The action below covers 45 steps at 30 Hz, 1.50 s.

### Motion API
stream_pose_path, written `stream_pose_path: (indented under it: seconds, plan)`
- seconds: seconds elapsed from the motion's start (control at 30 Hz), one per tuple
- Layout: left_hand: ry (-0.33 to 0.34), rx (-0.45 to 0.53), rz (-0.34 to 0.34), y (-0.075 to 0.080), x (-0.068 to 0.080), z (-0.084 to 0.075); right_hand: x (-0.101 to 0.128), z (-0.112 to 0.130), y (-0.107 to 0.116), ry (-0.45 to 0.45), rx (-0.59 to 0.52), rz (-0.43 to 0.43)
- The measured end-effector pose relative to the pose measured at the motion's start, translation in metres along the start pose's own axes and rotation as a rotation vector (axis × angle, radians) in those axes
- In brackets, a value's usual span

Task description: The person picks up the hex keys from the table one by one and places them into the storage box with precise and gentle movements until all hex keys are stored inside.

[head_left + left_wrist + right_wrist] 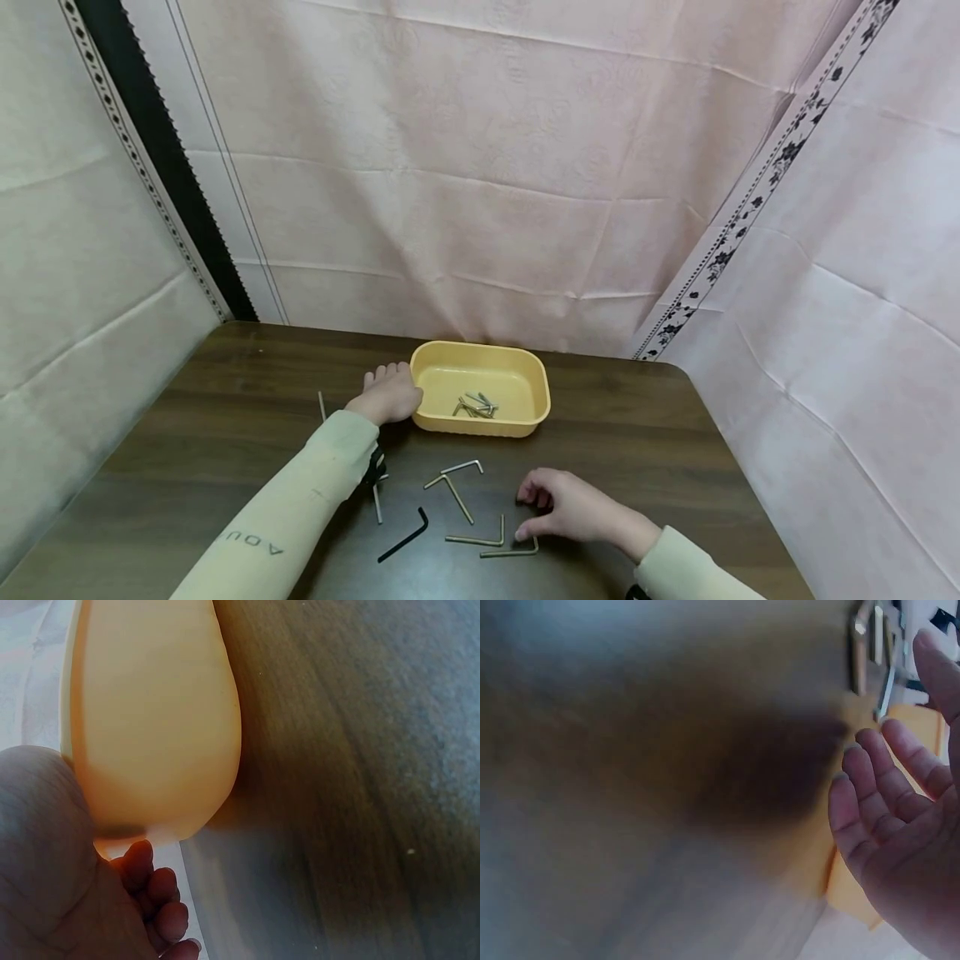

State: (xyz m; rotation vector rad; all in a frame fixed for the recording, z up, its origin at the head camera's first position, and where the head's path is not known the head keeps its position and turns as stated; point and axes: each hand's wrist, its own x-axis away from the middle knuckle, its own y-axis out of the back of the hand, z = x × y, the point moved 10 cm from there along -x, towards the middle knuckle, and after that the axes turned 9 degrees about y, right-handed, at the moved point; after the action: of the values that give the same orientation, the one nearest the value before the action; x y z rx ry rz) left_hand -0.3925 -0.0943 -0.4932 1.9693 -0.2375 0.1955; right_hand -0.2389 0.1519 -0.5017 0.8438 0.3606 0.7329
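Observation:
A yellow plastic tray (480, 427) stands near the table's back edge, holding several small L-shaped hex keys (477, 407). At its left end is my left hand (390, 393), thumb side over the rim and fingers curled outside; the left wrist view shows the tray's outer wall (157, 712) beside the fingertips (161, 885). My right hand (573, 504) is over the table to the right, fingers loosely bent, nothing in it. Its thumb is close by a brass hex key (510, 553). Another brass hex key (480, 541) lies just beyond, and a black hex key (405, 537) lies to the left.
Between hands and tray lie a silver hex key (461, 467) and a brass one (457, 500). More silver pieces lie near the left forearm: one rod (377, 504) beside the wrist, another (322, 406) behind it. Pale cloth (480, 208) hangs behind the wooden table (247, 383).

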Motion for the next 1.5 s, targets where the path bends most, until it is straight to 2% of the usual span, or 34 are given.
stream_pose_path:
  seconds: [0.17,0.37,1.17,1.5]
  plan:
    - [0.004,-0.014,-0.003,0.001,0.000,0.000,0.006,0.008,-0.006,0.056,0.033,0.002]
    - [0.010,-0.014,0.002,0.001,0.001,0.000,0.012,0.021,-0.016,0.165,0.151,0.011]
    - [0.020,-0.012,0.003,-0.003,-0.002,0.003,0.017,0.019,-0.023,0.146,0.106,0.066]
    - [0.010,-0.005,0.001,-0.001,-0.002,0.001,0.025,0.021,-0.019,0.152,0.158,0.020]
